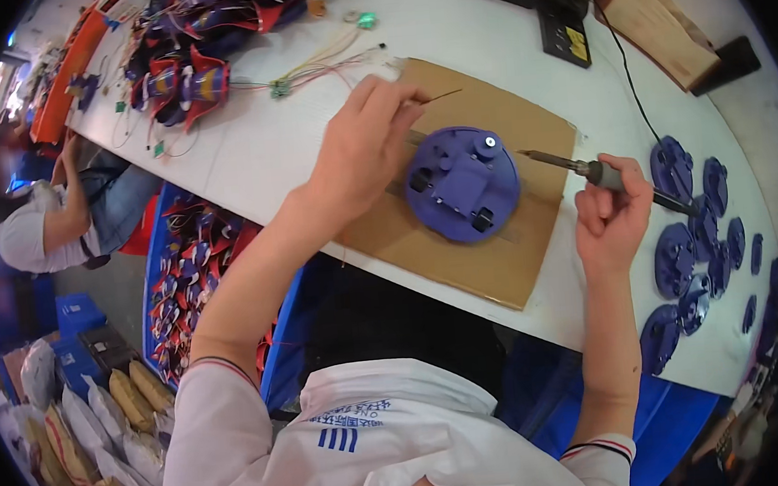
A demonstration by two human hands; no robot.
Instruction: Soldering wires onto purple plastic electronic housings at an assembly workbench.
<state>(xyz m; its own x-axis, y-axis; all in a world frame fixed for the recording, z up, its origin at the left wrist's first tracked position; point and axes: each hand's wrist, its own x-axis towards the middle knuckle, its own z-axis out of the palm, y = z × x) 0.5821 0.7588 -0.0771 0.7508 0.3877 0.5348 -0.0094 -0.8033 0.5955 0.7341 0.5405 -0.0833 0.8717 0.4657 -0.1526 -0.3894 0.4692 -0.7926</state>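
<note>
A round purple plastic housing (462, 185) lies on a sheet of brown cardboard (510, 274), showing a raised middle block, a small round knob and dark square openings. My right hand (613, 213) grips the handle of a soldering iron (595, 172), its tip pointing left, just off the housing's right edge. Above the housing's upper left, my left hand (368, 144) pinches a thin dark wire (444, 95), likely solder, whose free end points right. Neither the wire nor the iron's tip appears to touch the housing.
Purple parts (674, 262) cluster on the right. A black soldering station (564, 33) and wooden box (655, 26) stand at the back. Red-and-purple assemblies (185, 85) and loose wires (321, 70) lie at the left. A blue bin (154, 248) holds more parts; a person (53, 210) sits beyond.
</note>
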